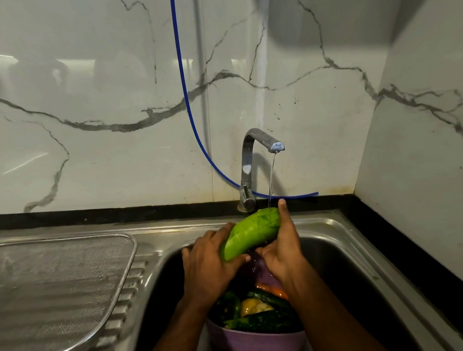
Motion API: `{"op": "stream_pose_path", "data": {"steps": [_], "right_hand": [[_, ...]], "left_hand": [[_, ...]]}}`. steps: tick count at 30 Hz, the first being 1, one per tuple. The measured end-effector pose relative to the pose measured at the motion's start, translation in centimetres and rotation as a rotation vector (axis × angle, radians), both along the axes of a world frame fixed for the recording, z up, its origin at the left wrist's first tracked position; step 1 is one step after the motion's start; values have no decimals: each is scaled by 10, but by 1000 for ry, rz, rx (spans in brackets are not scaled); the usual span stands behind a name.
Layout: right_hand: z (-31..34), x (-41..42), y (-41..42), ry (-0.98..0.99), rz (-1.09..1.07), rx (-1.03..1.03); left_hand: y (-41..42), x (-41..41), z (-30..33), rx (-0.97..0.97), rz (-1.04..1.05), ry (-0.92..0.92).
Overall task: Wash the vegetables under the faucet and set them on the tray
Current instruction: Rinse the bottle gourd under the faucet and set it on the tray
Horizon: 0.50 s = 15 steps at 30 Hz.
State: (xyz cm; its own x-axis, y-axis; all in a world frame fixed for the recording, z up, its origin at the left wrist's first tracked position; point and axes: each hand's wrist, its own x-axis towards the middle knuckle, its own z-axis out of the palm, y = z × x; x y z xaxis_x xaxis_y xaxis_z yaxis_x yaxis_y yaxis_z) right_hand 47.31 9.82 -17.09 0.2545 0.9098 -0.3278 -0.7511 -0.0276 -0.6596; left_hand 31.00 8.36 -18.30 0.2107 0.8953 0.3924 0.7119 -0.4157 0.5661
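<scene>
Hands: the left hand (210, 259) curled round the lower end of the green vegetable (251, 232); the right hand (281, 251) cupped its upper half, one finger stretched up along the tip. Both were gripping, neither slack.
Vegetable: it lay tilted, tip toward 1 o'clock, held above the sink basin (355, 271) with the tip just under the water stream (271, 177) from the faucet (252, 167).
Slip risk: the skin looked wet and smooth, so I judged a loose hold could let it slide down out of the left palm.
What lay below: a purple colander (257, 342) stood at 6 o'clock of the hands, holding other vegetables (258, 308); a dropped piece would likely land among them or knock the colander over.
Splash risk: water struck near the tip and the outstretched finger, so spray toward the bench edge at 12 o'clock seemed possible.
Tray: a mesh tray (58, 294) sat on the draining board (121, 338) at 9 o'clock, well apart from the hands; the carry across the sink rim looked to me the likeliest place for a fumble.
Uneven wash: only the upper end met the stream, so the lower end risked staying unrinsed.
</scene>
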Motion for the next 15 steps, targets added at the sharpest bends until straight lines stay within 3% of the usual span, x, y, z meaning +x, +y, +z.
{"op": "stream_pose_path", "data": {"steps": [7, 15], "right_hand": [[-7, -1, 1, 38, 2, 118], [-14, -10, -9, -135, 266, 216]], "left_hand": [[-6, 17, 0, -135, -12, -91], [-13, 33, 16, -486, -137, -696]]}}
